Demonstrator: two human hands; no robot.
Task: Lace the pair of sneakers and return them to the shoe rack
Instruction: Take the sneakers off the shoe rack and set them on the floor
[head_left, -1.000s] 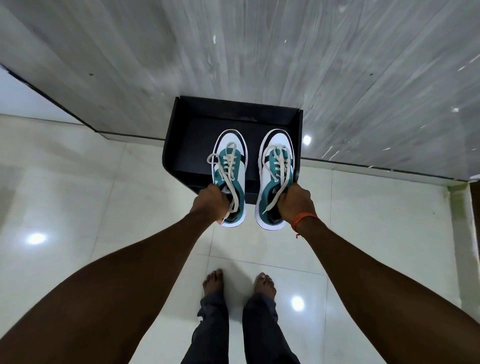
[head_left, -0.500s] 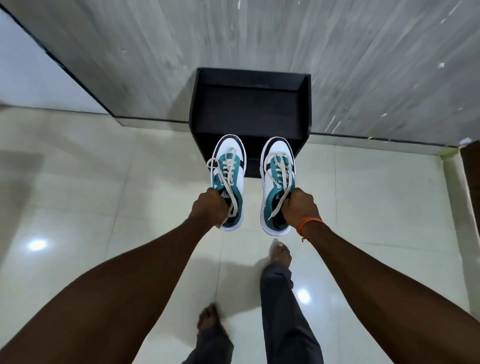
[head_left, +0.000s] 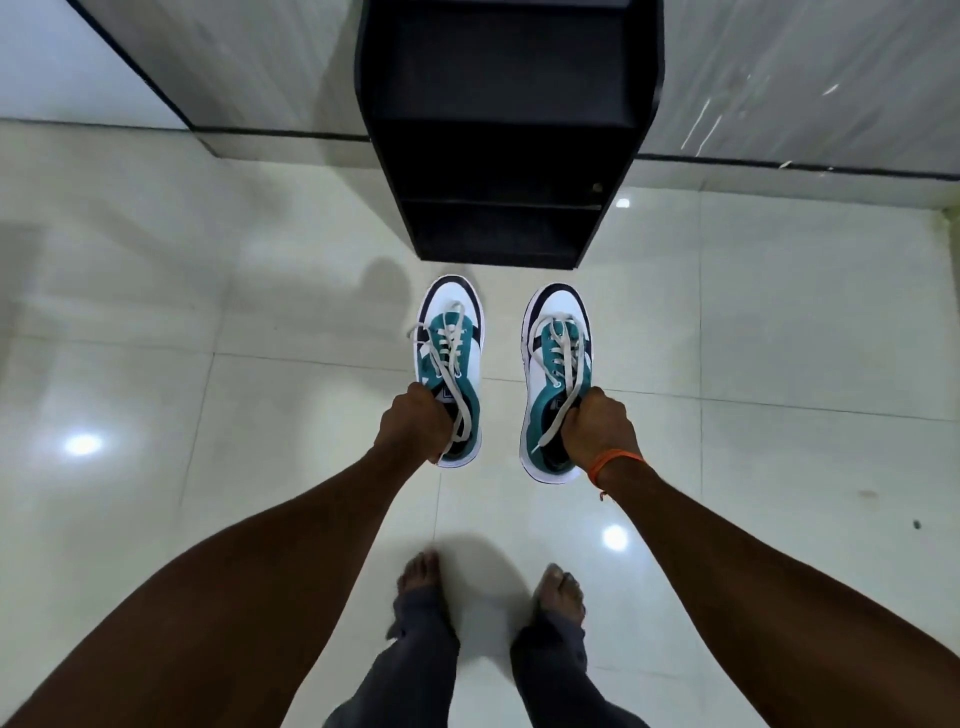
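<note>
- Ahead of us against the wall, the black shoe rack (head_left: 506, 130) shows dark, boxy shelves holding nothing we can see.
- Our left hand (head_left: 414, 426) grips the left sneaker (head_left: 450, 364) by its heel; our right hand (head_left: 597, 428) grips the right sneaker (head_left: 555, 379) likewise.
- Both hang above the glossy tiled floor (head_left: 208, 312), white-and-teal with flat pale laces.

Glossy tiled floor (head_left: 208, 364) (pale), grey wall (head_left: 779, 62).

One head-worn wide-angle view, looking steeply down and forward along both arms, floor (head_left: 156, 312) far below, black shoe rack (head_left: 504, 156) ahead at the top edge (partly cut off), bare feet (head_left: 421, 577) at the bottom.
</note>
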